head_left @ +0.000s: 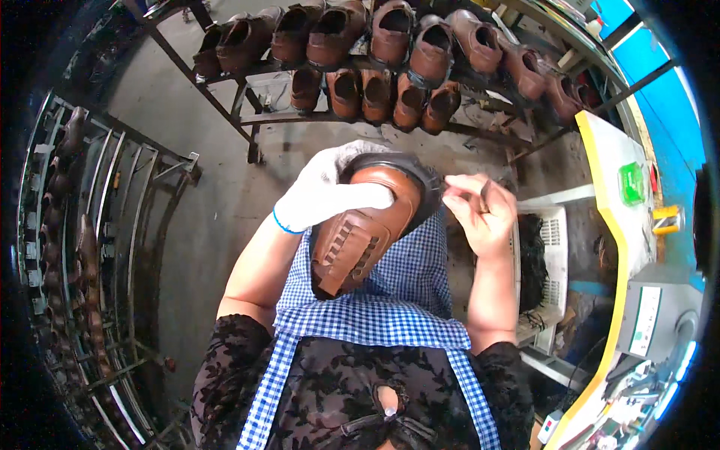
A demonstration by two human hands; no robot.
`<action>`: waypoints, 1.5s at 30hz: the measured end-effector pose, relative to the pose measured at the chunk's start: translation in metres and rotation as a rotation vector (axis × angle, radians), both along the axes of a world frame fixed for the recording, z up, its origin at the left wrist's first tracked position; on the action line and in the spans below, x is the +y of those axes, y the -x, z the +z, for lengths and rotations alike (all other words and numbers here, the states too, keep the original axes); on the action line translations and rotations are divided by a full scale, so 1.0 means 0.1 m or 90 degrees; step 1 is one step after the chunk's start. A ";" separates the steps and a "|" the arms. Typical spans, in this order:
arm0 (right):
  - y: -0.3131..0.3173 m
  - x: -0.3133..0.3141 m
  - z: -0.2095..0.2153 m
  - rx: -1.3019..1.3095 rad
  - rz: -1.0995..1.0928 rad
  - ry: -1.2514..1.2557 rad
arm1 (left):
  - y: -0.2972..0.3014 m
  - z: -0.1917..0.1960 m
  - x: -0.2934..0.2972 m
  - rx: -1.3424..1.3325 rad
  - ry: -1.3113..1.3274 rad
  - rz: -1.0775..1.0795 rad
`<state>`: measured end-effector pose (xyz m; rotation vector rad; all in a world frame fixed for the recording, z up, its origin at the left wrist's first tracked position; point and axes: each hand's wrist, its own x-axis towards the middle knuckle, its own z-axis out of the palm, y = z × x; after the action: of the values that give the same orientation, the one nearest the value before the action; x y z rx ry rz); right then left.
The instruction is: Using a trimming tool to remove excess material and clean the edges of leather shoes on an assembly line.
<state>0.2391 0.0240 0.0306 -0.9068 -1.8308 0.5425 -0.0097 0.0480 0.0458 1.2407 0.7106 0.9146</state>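
Note:
A brown leather shoe (360,232) with dark lacing on its upper and a black sole is held in front of my apron, toe pointing away from me. My left hand (322,191), in a white knit glove with a blue cuff, wraps round its toe end, thumb pressed on the upper. Just right of the black sole edge (430,187), my bare right hand (484,214) is closed in a pinch, thumb and forefinger together. Whatever it pinches, if anything, is too small to make out. A narrow gap separates its fingertips from the sole.
Ahead, a metal rack (255,120) carries two rows of brown shoes (334,34). Another metal rack (112,180) with shoes stands at left. To the right are a white crate (555,247) of black strands and a yellow-edged table (619,195) with a green box (631,184) and a grey machine (660,300).

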 end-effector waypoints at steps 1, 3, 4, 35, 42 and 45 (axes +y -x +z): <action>0.08 0.03 0.22 -0.068 0.033 -0.111 | -0.01 -0.02 -0.03 0.008 0.026 -0.025; 0.09 0.11 0.41 -0.227 0.095 -0.181 | -0.03 -0.04 -0.01 0.043 0.011 -0.039; 0.10 0.13 0.42 -0.239 0.114 -0.173 | -0.02 -0.03 -0.01 0.073 -0.010 -0.060; 0.16 0.21 -0.14 -0.027 0.227 0.118 | 0.29 -0.37 -0.02 0.011 0.052 -0.041; 0.29 0.04 -0.16 0.144 0.144 0.261 | 0.30 -0.27 -0.04 0.026 0.076 -0.007; 0.44 0.09 -0.12 0.076 0.121 0.038 | 0.27 -0.20 -0.07 0.047 0.071 -0.015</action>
<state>0.1954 0.0326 0.0188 -0.7269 -1.8099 0.7582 -0.0369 0.0414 0.0256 1.1859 0.7944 0.8024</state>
